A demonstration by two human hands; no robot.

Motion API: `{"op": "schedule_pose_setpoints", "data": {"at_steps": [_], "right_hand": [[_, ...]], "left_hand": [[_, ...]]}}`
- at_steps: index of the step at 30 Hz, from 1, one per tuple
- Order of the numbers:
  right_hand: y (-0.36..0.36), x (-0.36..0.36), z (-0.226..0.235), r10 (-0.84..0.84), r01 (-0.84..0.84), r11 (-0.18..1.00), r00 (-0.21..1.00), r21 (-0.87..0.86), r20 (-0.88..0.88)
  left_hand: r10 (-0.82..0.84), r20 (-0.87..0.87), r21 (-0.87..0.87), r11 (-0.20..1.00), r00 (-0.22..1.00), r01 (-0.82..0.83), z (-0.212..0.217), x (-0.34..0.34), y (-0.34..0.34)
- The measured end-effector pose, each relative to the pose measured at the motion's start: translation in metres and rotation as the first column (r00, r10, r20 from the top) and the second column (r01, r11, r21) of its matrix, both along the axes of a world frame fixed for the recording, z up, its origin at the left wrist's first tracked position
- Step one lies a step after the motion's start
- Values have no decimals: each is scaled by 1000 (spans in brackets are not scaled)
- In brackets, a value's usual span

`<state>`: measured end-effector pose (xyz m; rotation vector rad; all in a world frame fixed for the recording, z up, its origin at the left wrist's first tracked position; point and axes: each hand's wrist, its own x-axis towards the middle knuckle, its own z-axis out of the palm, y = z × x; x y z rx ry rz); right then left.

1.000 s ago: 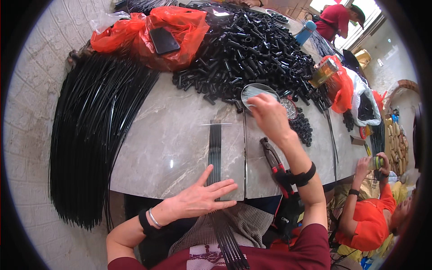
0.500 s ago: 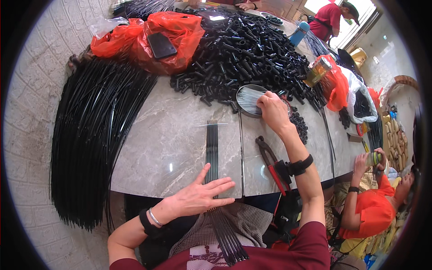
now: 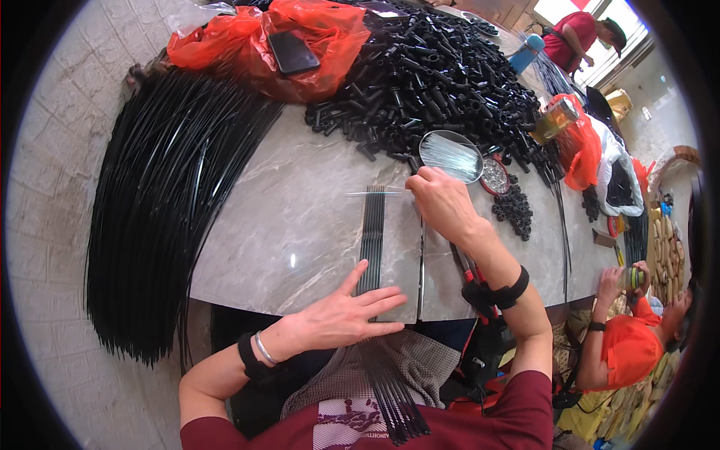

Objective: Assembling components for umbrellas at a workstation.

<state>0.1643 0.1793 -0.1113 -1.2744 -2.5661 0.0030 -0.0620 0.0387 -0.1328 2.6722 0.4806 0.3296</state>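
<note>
My left hand (image 3: 341, 315) lies open, fingers spread, across a flat row of thin black rods (image 3: 373, 240) side by side at the table's front edge. Their lower ends fan out over my lap. A thin pale stick (image 3: 364, 194) lies crosswise over the rods' far ends. Just right of those ends, my right hand (image 3: 446, 206) is closed in a pinch on another thin pale stick (image 3: 396, 187), its tip pointing left over the row. Behind that hand a round tin (image 3: 421, 152) holds many pale sticks (image 3: 454, 156). Red-handled pincers (image 3: 474, 281) lie partly hidden under my right forearm.
A heap of black tubular parts (image 3: 427, 82) covers the table's far side. Long black rods (image 3: 169, 202) hang over the left edge. A red bag (image 3: 330, 45) bears a phone (image 3: 293, 52). Right of the tin are a red-rimmed dish (image 3: 494, 175) and small black pieces (image 3: 513, 210). Co-workers sit nearby.
My right hand has come away from the tin toward the rods' far ends, drawing out a pale stick. The left hand stays flat on the rods. The whole view has shifted slightly.
</note>
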Motion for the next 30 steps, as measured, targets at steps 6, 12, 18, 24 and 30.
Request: {"op": "schedule_pose_setpoints", "data": {"at_steps": [6, 12, 18, 24, 30], "right_hand": [[2, -4, -5, -14, 15, 1000, 998, -9, 62], [3, -6, -6, -6, 8, 999, 999, -38, 45], [4, -5, -6, -5, 6, 999, 1000, -37, 26], [5, -3, -7, 2, -1, 1000, 999, -28, 35], [5, -8, -6, 19, -19, 1000, 999, 1, 30]], "left_hand": [[-24, -41, 21, 999, 999, 25, 3, -1, 0], [-10, 11, 36, 999, 1000, 9, 1, -1, 0], [-16, -38, 33, 999, 999, 18, 1, -1, -1], [-19, -34, 17, 1000, 999, 20, 1, -1, 0], [-15, -32, 15, 1000, 999, 16, 1, 0, 0]]}}
